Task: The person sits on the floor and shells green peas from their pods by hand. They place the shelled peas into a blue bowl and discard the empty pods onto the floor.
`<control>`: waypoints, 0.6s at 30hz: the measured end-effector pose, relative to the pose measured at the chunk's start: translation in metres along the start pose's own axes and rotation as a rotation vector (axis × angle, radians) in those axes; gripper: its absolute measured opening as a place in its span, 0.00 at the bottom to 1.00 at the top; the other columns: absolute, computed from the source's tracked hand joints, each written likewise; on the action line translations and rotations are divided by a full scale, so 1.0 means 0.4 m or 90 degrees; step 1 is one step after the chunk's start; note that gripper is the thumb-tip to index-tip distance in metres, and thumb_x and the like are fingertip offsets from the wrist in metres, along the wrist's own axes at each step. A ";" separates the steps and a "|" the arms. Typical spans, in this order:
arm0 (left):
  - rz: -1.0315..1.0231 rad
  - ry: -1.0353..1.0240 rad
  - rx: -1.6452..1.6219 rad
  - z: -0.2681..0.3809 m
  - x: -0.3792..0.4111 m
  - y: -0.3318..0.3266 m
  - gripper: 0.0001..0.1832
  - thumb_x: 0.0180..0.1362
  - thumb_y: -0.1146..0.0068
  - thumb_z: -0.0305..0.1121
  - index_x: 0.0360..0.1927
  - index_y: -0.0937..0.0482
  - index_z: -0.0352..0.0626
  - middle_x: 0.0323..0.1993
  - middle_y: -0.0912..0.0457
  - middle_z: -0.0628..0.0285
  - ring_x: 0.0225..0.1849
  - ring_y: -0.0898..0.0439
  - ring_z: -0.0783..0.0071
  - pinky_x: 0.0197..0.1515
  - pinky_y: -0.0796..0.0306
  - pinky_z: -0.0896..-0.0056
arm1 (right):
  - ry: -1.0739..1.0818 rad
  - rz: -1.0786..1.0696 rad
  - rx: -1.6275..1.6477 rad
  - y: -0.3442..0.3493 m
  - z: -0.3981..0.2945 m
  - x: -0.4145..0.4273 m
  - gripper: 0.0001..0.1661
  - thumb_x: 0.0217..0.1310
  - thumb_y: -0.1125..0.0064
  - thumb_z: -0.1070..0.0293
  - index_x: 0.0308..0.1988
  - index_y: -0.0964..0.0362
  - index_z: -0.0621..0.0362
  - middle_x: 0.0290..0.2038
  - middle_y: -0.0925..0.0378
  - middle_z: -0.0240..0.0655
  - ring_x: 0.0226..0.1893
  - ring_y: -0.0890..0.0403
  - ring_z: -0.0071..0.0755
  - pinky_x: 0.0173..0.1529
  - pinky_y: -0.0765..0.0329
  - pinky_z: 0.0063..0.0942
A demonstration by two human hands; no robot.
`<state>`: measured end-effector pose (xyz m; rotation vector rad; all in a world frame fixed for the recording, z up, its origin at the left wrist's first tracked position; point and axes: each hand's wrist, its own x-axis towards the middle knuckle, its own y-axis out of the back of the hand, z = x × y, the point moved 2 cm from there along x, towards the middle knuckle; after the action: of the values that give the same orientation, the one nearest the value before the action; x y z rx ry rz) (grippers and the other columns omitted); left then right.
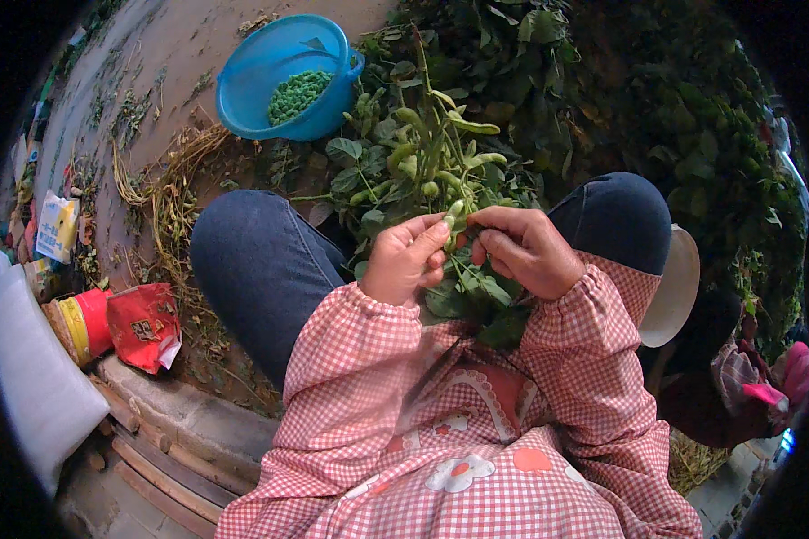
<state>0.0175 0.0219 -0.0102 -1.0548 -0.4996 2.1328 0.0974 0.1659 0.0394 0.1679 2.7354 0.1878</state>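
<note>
My left hand (411, 256) pinches a green soybean pod (454, 214) between thumb and finger. Close on its right, my right hand (529, 248) has its fingers bent at the same pod and the stalk beside it; whether they grip anything is hidden. Cut soybean stems with plump pods (482, 126) and leaves lie between and beyond my knees, some leaves hanging below my hands. Past my left knee stands a blue plastic basin (243, 81), tilted in the view, with a heap of shelled green beans (299, 96) in it.
A large pile of leafy bean plants (620, 114) fills the right side. Dry stalks (182, 175) litter the ground at left. Red packaging (144, 327), a red and yellow tub (84, 323) and white foam (37, 377) lie at lower left. A pale bowl (677, 290) is beside my right knee.
</note>
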 end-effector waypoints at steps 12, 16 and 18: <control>0.011 -0.004 0.204 0.026 -0.079 -0.036 0.15 0.58 0.48 0.29 0.49 0.29 0.36 0.36 0.19 0.61 0.16 0.37 0.91 0.16 0.45 0.89 | -0.012 0.195 -0.063 -0.010 0.024 0.023 0.20 0.49 0.38 0.59 0.28 0.28 0.69 0.20 0.27 0.31 0.21 0.32 0.18 0.24 0.34 0.23; 0.007 -0.039 0.187 0.035 -0.084 -0.028 0.15 0.57 0.48 0.26 0.49 0.29 0.36 0.37 0.20 0.61 0.17 0.36 0.90 0.16 0.43 0.89 | -0.031 0.162 0.081 -0.022 0.018 0.011 0.16 0.51 0.40 0.62 0.29 0.27 0.67 0.19 0.29 0.27 0.21 0.34 0.15 0.23 0.36 0.20; 0.027 -0.042 0.176 0.031 -0.082 -0.024 0.15 0.56 0.48 0.25 0.47 0.28 0.37 0.31 0.22 0.65 0.16 0.36 0.90 0.16 0.42 0.88 | -0.085 0.141 0.095 -0.016 0.011 0.010 0.15 0.52 0.42 0.63 0.30 0.27 0.66 0.19 0.30 0.25 0.20 0.35 0.14 0.22 0.38 0.18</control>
<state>0.0254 0.0041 0.0205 -0.8482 -0.2048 2.2038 0.0949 0.1606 0.0328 0.5073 2.5932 0.0319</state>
